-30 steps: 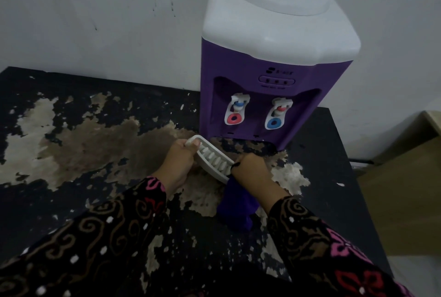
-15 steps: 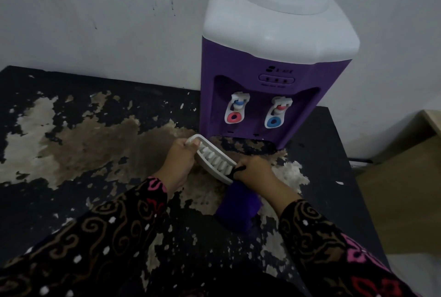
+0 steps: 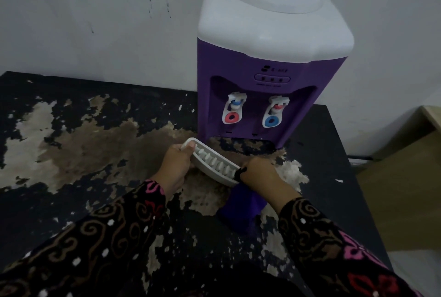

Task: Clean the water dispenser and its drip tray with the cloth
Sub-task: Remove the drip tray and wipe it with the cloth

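Note:
A purple water dispenser [image 3: 262, 96] with a white top stands against the wall at the back of the table. Its white slotted drip tray [image 3: 213, 164] is out of the machine and tilted in front of it. My left hand [image 3: 175, 165] grips the tray's left end. My right hand [image 3: 259, 176] holds a purple cloth [image 3: 242, 210] against the tray's right end; the cloth hangs down below the hand to the table.
The black table [image 3: 317, 153] has a badly peeled, brown and pale worn surface [image 3: 78, 146]. A white wall runs behind it. A beige piece of furniture [image 3: 401, 177] stands to the right of the table's edge.
My right hand with the cloth has shifted slightly right and up along the tray's end. The left hand and the tray have stayed almost still.

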Demonstrator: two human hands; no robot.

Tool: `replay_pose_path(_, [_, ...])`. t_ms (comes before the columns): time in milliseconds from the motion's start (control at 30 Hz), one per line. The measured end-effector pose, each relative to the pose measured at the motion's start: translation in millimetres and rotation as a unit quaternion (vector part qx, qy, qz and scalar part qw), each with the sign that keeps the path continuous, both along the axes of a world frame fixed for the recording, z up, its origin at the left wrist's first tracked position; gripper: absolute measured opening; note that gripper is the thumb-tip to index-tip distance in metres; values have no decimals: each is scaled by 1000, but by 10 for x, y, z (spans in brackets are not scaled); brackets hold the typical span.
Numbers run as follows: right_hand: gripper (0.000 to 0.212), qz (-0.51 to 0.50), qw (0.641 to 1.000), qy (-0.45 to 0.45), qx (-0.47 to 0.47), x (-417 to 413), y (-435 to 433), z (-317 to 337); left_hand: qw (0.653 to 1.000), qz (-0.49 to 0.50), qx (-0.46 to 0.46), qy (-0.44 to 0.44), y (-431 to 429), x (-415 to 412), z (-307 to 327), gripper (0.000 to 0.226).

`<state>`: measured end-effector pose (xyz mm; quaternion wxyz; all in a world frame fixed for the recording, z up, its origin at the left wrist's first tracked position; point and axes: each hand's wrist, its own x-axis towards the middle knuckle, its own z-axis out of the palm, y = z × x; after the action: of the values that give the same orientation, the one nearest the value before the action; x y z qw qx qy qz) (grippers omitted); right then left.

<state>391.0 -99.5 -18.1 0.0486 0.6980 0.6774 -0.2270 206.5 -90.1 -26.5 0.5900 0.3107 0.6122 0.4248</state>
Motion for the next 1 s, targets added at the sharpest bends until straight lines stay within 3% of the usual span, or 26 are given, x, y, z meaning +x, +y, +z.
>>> replay_pose_path(200, [25, 65, 995, 73, 30, -57, -180, -85, 999, 26, -13, -19, 22, 14, -19, 26])
replay_pose_path(333, [23, 3, 999, 37, -6, 203, -92, -54, 996, 60, -49, -53, 47, 10, -35, 22])
replay_pose_path(567, [22, 13, 978, 167, 128, -202, -258, -169, 989, 99, -84, -70, 104, 19, -4, 26])
replay_pose_path(667, [20, -3, 983, 135, 123, 0, -171, -191, 985, 99, -100, -98, 106, 7, 3, 28])
replay_pose_path(800, [24, -74, 989, 72, 108, 223, -104, -209, 968, 131, -129, -172, 91, 26, 67, 15])
replay_pose_path(1000, [28, -31, 959, 163, 229, -334, -244, -146, 958, 145, -152, -194, 118, 48, 133, 18])
